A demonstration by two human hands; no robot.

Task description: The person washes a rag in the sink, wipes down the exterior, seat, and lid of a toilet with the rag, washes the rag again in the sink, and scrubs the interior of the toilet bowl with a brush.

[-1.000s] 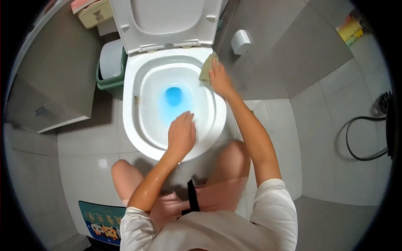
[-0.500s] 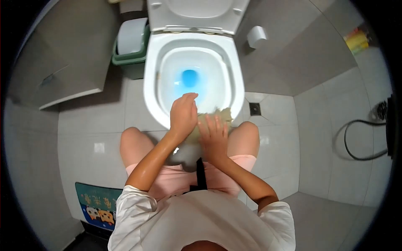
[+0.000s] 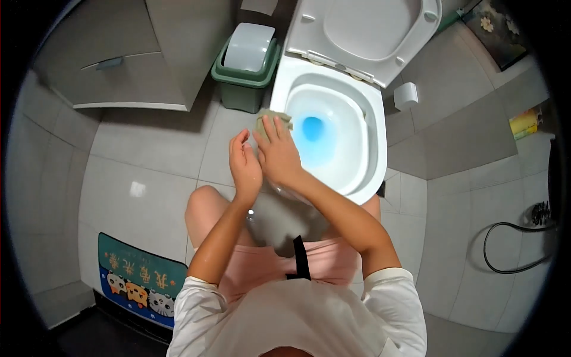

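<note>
Blue water lies in the bowl of a white toilet (image 3: 373,140), whose seat and lid (image 3: 369,30) are raised. My right hand (image 3: 278,152) presses a greenish cloth (image 3: 275,119) on the toilet's left rim, fingers laid over it. Just left of it, my left hand (image 3: 245,166) is beside the rim with its fingers curved and close together; whatever its palm might hold is hidden.
A green bin with a grey lid (image 3: 248,50) stands left of the toilet. Farther left is a grey cabinet (image 3: 131,65). A patterned mat (image 3: 140,279) lies lower left. A black hose (image 3: 488,253) hangs at the right, and a white holder (image 3: 406,96) is on the wall.
My right hand has taken the cloth from the right rim round the front to the left rim. My left hand has moved off the bowl to its left side. The view has turned.
</note>
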